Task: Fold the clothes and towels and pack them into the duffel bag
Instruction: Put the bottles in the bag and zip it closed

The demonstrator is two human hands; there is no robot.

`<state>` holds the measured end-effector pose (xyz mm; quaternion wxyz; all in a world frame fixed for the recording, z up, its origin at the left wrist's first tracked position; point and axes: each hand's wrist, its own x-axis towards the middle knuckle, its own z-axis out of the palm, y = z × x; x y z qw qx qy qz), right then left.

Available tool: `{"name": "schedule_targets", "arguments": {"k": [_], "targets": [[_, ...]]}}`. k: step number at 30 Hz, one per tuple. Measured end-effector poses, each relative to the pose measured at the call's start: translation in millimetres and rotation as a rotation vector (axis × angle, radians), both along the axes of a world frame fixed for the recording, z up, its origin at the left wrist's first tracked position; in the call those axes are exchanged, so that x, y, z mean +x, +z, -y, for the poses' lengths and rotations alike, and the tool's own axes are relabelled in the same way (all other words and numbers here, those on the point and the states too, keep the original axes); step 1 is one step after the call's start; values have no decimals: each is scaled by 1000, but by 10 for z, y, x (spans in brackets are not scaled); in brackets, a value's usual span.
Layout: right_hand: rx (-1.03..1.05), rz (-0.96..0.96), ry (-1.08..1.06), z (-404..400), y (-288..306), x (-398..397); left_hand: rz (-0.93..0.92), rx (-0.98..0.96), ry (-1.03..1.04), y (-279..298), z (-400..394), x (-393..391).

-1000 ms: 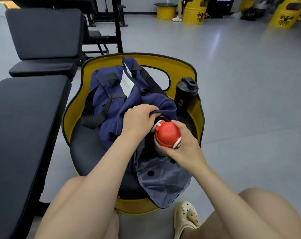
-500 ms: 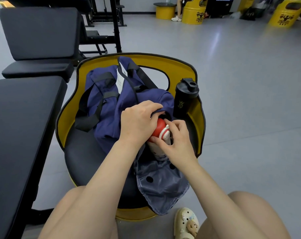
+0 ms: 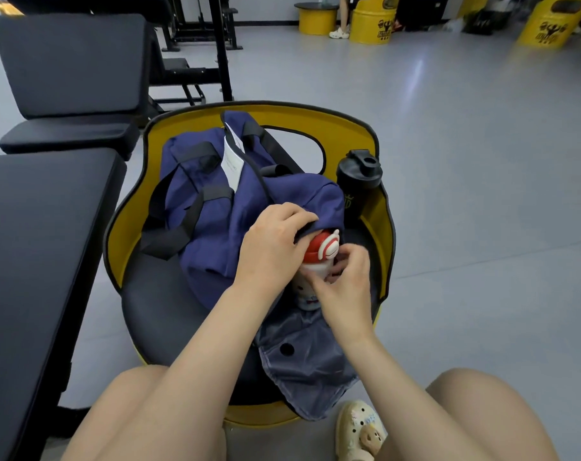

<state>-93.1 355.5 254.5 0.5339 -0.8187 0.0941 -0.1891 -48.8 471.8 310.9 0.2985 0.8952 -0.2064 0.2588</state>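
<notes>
A navy duffel bag [image 3: 216, 207] with black straps lies on a yellow barrel seat [image 3: 315, 121]. My left hand [image 3: 269, 247] grips the edge of the bag's end opening and holds it up. A white bottle with a red cap [image 3: 322, 252] sticks halfway into that opening, its cap pointing away from me. My right hand [image 3: 345, 287] holds the bottle's white body from the right, fingers curled round it. A grey lining flap [image 3: 305, 364] of the bag hangs over the seat's front edge. No clothes or towels are visible.
A black shaker bottle [image 3: 359, 181] stands on the seat right of the bag. Black padded gym benches [image 3: 33, 261] are at my left. My knees and a cream clog [image 3: 359, 430] are at the bottom. Yellow barrels [image 3: 372, 21] stand far across the grey floor.
The red-capped bottle has turned and slid further into the bag's opening. My right hand shifted from the cap side to the bottle's body. My left hand kept holding the bag's edge.
</notes>
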Motion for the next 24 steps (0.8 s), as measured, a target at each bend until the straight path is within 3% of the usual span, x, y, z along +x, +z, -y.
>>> {"name": "schedule_targets", "arguments": {"k": [5,17,24], "targets": [[34,57,-12,-22,-152,-28,-78,-46,-36,-9,-7,-40],[216,4,-4,-306,-353,66,99,-118,-43,81,126,-52],[85,-58,-142,-302,-377,299,24,-101,-104,56,136,-91]]}}
